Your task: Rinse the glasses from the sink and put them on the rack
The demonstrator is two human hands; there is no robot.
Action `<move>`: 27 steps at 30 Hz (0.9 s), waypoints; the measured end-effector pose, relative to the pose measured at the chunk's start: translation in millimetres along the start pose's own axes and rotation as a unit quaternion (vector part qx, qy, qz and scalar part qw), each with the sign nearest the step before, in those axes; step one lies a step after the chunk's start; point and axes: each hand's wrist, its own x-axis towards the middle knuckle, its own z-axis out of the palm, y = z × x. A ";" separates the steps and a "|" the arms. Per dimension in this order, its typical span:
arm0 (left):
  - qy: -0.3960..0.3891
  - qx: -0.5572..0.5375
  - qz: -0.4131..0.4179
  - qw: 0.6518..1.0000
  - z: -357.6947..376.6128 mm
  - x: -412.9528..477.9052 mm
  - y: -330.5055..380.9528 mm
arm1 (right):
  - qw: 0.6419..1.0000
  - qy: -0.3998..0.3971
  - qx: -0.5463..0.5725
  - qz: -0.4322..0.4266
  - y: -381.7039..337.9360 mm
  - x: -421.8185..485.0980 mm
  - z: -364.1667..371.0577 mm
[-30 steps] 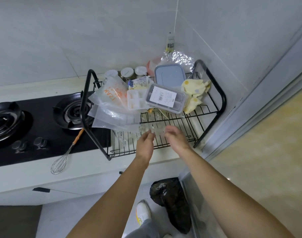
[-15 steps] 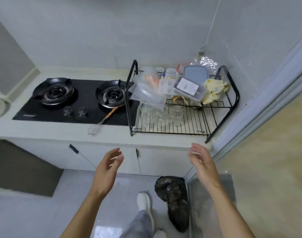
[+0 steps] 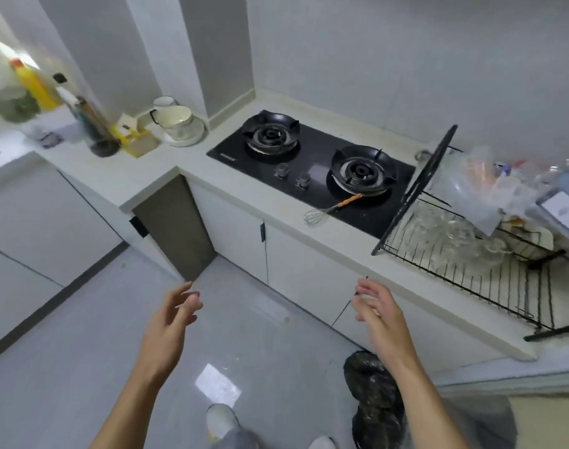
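Left hand (image 3: 173, 315) and right hand (image 3: 378, 315) have the grip released, empty; I think the next wet glass should be taken firmly with both.

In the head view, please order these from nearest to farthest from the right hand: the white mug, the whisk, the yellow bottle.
From the right hand:
1. whisk, on the counter at the front edge of the stove.
2. white mug, in the counter corner, left of the stove.
3. yellow bottle, far left, blurred.

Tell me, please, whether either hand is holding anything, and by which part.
Nothing is held. The left hand and right hand are both open and empty, clear of the glasses on the rack.
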 end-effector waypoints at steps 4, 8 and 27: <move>0.055 -0.017 -0.013 0.998 -75.1 19.8 -14.9 | 0.998 -0.059 -0.005 -0.016 -26.6 31.7 81.0; 0.110 -0.035 -0.021 0.993 -146.2 41.3 -26.7 | 0.993 -0.114 -0.013 -0.035 -57.3 55.8 167.9; 0.350 -0.118 -0.097 0.924 -287.2 75.6 -69.8 | 0.927 -0.357 -0.065 -0.094 -144.5 157.6 433.5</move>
